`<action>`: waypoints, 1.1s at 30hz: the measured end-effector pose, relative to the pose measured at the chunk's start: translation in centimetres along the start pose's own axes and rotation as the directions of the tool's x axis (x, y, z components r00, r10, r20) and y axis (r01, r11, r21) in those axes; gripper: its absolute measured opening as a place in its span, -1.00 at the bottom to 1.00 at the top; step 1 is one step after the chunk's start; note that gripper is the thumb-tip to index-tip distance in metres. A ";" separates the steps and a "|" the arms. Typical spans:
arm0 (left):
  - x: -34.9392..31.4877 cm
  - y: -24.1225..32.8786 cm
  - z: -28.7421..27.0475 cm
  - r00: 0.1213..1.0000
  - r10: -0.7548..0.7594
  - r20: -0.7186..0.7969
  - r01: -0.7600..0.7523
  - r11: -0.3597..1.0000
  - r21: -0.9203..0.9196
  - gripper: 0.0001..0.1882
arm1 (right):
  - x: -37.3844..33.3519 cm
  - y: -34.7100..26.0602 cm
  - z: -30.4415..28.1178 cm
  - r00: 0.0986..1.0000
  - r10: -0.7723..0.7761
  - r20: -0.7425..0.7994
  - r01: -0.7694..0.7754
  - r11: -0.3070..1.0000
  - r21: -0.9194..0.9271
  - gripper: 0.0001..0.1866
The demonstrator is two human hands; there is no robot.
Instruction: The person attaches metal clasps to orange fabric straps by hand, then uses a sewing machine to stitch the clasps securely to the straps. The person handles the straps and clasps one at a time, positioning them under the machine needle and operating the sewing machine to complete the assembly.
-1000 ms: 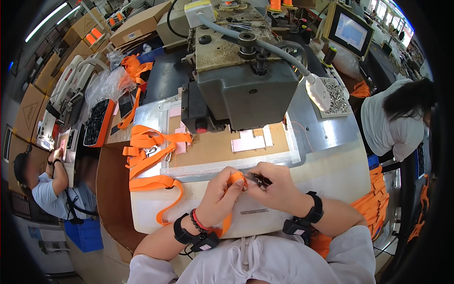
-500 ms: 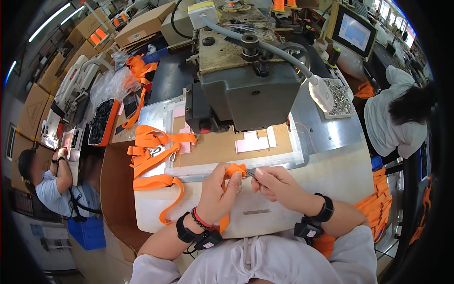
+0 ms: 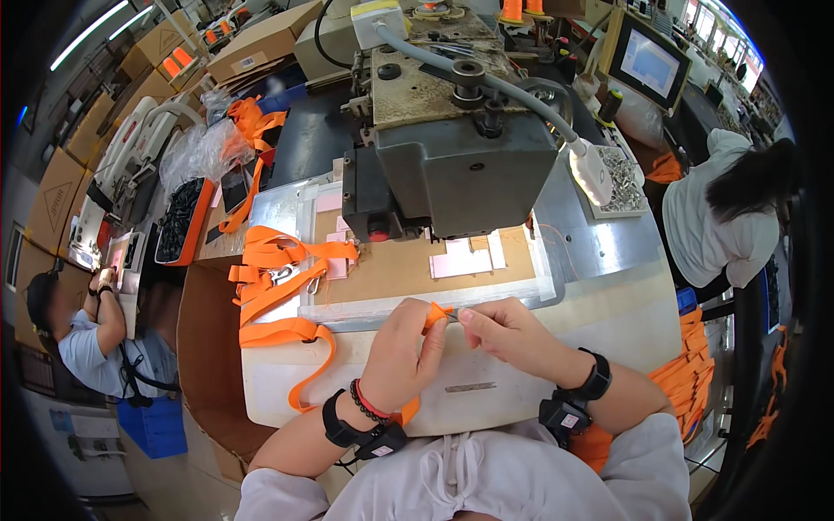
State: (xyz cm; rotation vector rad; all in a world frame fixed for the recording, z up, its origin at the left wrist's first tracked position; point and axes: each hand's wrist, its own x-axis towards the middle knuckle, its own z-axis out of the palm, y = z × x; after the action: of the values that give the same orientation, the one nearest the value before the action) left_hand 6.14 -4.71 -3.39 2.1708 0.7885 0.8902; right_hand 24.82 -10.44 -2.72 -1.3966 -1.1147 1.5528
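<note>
In front of the sewing machine [image 3: 460,174], my left hand [image 3: 401,347] is closed on a folded end of orange webbing strap [image 3: 436,314]. More of that strap hangs below the wrist. My right hand [image 3: 512,334] pinches a thin dark metal tool [image 3: 453,315], its tip against the folded webbing. Fingers hide most of the tool, so its exact kind is unclear. To the left, a pile of orange straps [image 3: 274,252] with metal hooks [image 3: 282,274] lies partly on the template plate [image 3: 391,295], and one strap loops over the table edge.
A tray of metal hardware [image 3: 618,178] stands right of the machine, below a monitor [image 3: 645,59]. At left are an orange bin of black parts [image 3: 184,221] and a cardboard box [image 3: 208,373]. Co-workers sit at left [image 3: 113,339] and right [image 3: 721,208]. Orange straps [image 3: 686,373] hang at right.
My hands stay close together, and the webbing end has turned further into my left fingers. The right fingers have shifted slightly, covering more of the tool. The view has moved a little.
</note>
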 end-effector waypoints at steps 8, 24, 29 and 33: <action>-0.3 -0.3 0.4 0.996 0.085 -0.017 -0.082 0.991 0.105 -0.90 | 0.5 0.8 0.4 0.997 -0.059 -0.053 0.055 0.995 -0.078 -0.49; -0.5 0.6 0.3 0.946 -0.317 0.070 0.323 0.902 -0.286 -0.90 | 0.2 0.0 0.4 1.000 -0.003 -0.008 0.004 0.999 0.033 -0.53; -0.7 0.0 0.7 0.987 -0.160 -0.004 0.158 0.978 -0.138 -0.89 | 0.4 1.0 0.6 0.996 -0.093 -0.015 0.093 0.996 0.011 -0.54; -0.5 -0.2 0.9 0.997 0.029 -0.076 -0.028 0.999 0.019 -0.89 | 0.1 -0.1 1.0 1.000 -0.004 -0.027 0.006 0.997 0.081 -0.53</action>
State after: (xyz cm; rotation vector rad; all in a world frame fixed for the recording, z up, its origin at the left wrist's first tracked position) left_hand 6.48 -5.27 -4.21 2.1800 0.8070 0.9885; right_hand 23.84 -10.39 -2.65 -1.3552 -1.0271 1.5542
